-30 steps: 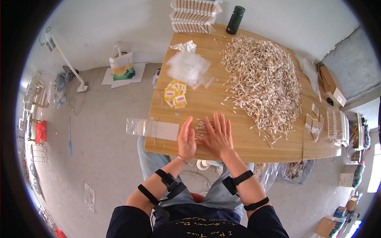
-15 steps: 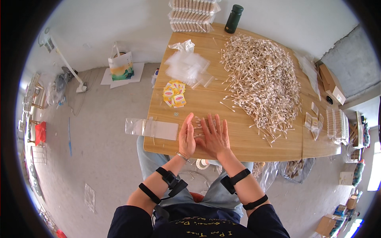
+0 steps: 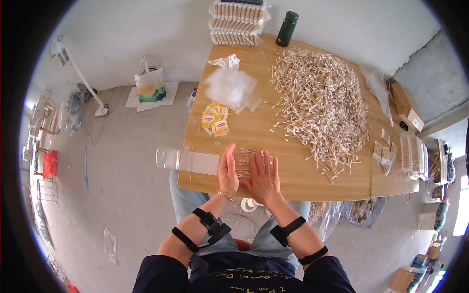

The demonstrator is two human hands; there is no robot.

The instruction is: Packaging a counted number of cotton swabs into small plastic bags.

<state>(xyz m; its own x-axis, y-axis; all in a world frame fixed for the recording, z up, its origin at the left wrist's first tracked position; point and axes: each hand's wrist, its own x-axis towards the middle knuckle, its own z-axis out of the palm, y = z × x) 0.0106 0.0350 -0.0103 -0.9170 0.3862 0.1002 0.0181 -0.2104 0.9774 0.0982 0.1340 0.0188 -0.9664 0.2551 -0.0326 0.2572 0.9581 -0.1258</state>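
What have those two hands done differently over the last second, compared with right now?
Little. The left hand has turned more onto its edge beside the small bundle of sticks, and the right hand stays flat, fingers spread, on the bundle's other side. Both remain open; nothing was picked up or let go. The big heap of sticks, yellow packets and clear bags lie as before.

Bright, even daylight is seen throughout, shadows are kept soft and short under the wooden table (image 3: 293, 180), slight overexposure is noted at a window at the far right rim, straight edges are bent by fisheye distortion, and corners are masked black.
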